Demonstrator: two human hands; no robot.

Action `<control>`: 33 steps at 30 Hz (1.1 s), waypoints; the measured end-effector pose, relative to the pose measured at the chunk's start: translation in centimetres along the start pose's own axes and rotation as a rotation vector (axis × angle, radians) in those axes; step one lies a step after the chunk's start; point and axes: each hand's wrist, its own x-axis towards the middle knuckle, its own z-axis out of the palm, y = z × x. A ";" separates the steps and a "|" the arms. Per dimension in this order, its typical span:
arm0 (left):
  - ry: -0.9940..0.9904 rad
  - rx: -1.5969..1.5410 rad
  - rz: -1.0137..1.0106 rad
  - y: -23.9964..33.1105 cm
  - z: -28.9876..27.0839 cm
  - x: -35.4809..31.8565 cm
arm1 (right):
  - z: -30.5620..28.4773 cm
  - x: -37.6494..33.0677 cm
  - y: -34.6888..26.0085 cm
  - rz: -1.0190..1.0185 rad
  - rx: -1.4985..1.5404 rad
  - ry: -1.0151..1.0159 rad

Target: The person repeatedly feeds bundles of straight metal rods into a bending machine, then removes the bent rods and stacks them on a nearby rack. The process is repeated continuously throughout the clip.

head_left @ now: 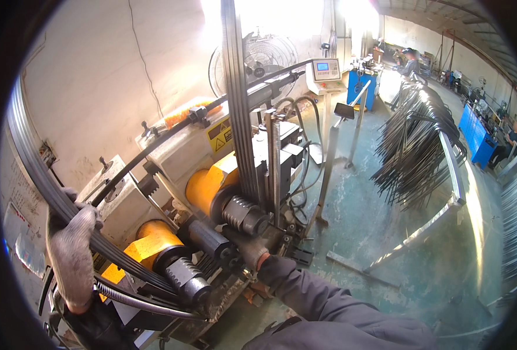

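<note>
At the left, my left hand [74, 251] in a grey knit glove is closed round a bundle of dark steel rods [33, 146]. These rods curve up to the left and run down to a toothed black roller [182, 274] on a bending machine with a yellow housing [153, 240]. A second run of rods [238, 87] rises steeply beside the other toothed roller [245, 214]. My right hand [252, 249], also gloved, reaches in just below that roller, beside a smooth black cylinder [209, 238]. Its fingers are blurred and partly hidden against the dark parts.
Behind the machine stand a large fan [258, 61] and a control box with a small screen [322, 70]. A rack [452, 169] to the right carries many bent rods [413, 134]. Farther off, a person [410, 63] is near a blue cabinet [363, 88]; another sits at far right.
</note>
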 end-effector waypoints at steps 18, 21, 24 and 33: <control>-0.023 -0.043 0.033 0.6 1.1 -0.2 | -1.4 0.4 2.2 -0.313 -0.508 -0.065; -0.058 -0.071 0.039 0.5 1.0 -0.1 | -1.7 0.0 2.3 -0.390 -0.613 -0.110; -0.054 -0.069 0.030 0.3 0.8 0.0 | -1.5 -0.3 1.8 -0.373 -0.526 -0.104; -0.050 0.032 0.037 0.6 0.6 -0.1 | -0.9 0.5 1.1 -0.314 -0.429 -0.060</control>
